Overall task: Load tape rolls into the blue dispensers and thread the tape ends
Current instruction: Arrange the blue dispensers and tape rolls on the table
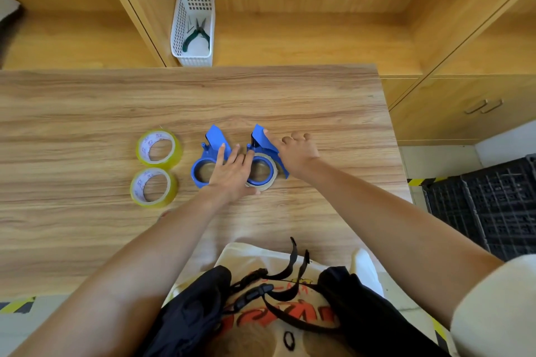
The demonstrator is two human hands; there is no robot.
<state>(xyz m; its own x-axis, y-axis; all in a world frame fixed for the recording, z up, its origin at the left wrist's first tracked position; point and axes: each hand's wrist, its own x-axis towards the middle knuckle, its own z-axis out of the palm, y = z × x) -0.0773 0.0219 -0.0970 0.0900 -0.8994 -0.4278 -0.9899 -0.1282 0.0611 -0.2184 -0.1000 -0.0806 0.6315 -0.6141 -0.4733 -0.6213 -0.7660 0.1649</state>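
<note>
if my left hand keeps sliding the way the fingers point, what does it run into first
Probably the blue guard flap of the left dispenser. Your left hand lies across both dispensers with its fingers pointing away from you, the index tip already at that flap. Beyond it the table looks bare. Height is hard to judge.

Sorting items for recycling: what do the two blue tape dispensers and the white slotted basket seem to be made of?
The two blue tape dispensers look like moulded plastic: uniform colour, smooth, slightly glossy curved guards. The white slotted basket also appears to be plastic, judging by its regular moulded holes and thin, even walls.
</note>
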